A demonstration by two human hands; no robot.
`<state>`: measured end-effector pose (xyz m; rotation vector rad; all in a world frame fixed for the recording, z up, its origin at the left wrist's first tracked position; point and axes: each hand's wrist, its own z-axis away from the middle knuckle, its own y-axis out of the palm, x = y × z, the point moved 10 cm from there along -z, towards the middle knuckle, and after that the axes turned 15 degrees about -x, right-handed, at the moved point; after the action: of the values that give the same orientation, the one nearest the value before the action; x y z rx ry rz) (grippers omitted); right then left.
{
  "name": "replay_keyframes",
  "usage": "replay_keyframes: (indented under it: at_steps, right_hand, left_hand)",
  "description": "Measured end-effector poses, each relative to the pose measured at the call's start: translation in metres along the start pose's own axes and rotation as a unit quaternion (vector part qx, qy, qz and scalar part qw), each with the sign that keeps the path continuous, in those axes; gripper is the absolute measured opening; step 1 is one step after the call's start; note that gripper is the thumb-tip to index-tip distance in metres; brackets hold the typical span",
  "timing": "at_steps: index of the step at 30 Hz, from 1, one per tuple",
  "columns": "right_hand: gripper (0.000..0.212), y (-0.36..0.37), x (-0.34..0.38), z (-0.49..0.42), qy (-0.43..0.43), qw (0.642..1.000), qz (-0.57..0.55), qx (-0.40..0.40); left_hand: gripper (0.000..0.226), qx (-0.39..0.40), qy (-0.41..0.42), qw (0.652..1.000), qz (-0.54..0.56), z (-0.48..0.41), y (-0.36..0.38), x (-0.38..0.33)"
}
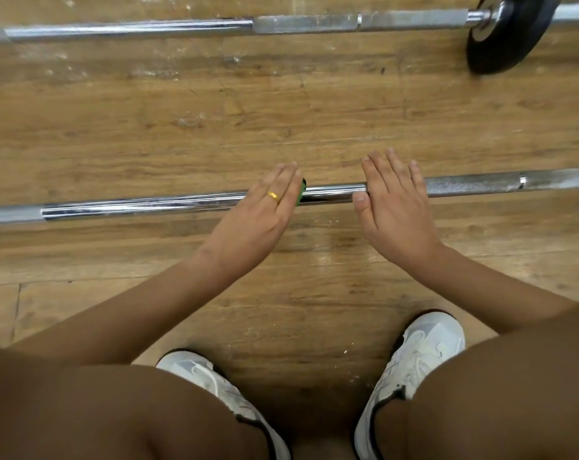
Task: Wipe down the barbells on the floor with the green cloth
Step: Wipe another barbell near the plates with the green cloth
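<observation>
I see the near barbell (149,207) in glossy, smooth chrome, with matt, rough knurling (474,185) on its right; the far barbell (132,28) in duller metal; the plate (513,44) black, faintly shiny; the floor (281,121) matt wood-grain, white-scuffed.

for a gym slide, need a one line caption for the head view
Left hand presses the green cloth onto the near barbell; right hand rests flat on the bar beside it.

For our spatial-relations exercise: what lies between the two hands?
Head view: between left hand and right hand runs shiny bar, the cloth edge showing by the left.
</observation>
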<state>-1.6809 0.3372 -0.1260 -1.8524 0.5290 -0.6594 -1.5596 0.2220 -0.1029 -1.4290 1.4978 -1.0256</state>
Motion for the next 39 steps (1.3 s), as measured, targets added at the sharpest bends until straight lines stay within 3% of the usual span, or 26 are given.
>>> replay_keyframes:
  at_steps: [7,15,20,26,32,39]
  right_hand:
    - [0.058,0.005,-0.002,-0.014,0.009,0.999,0.007,0.035]
    - [0.063,0.011,-0.006,-0.03,0.015,0.998,0.003,0.058]
    - [0.059,0.014,-0.008,-0.043,0.011,0.996,0.006,0.087]
    - [0.054,0.024,-0.013,-0.062,0.019,0.988,0.014,0.15]
    - [0.057,0.025,-0.013,-0.075,0.015,0.979,0.032,0.202]
    - [0.058,0.029,-0.014,-0.082,0.016,0.972,0.036,0.23]
  left_hand:
    - [0.075,-0.007,-0.11,0.994,0.005,0.038,-0.015,0.069]
    - [0.063,-0.019,-0.054,0.998,-0.013,-0.003,-0.001,0.034]
    - [0.077,-0.01,-0.164,0.986,-0.001,0.023,-0.007,0.083]
    - [0.075,-0.013,-0.236,0.972,0.008,0.012,0.003,0.092]
    - [0.071,-0.017,-0.229,0.973,0.023,0.007,0.005,0.108]
    - [0.076,-0.027,-0.279,0.96,0.004,0.032,-0.003,0.14]
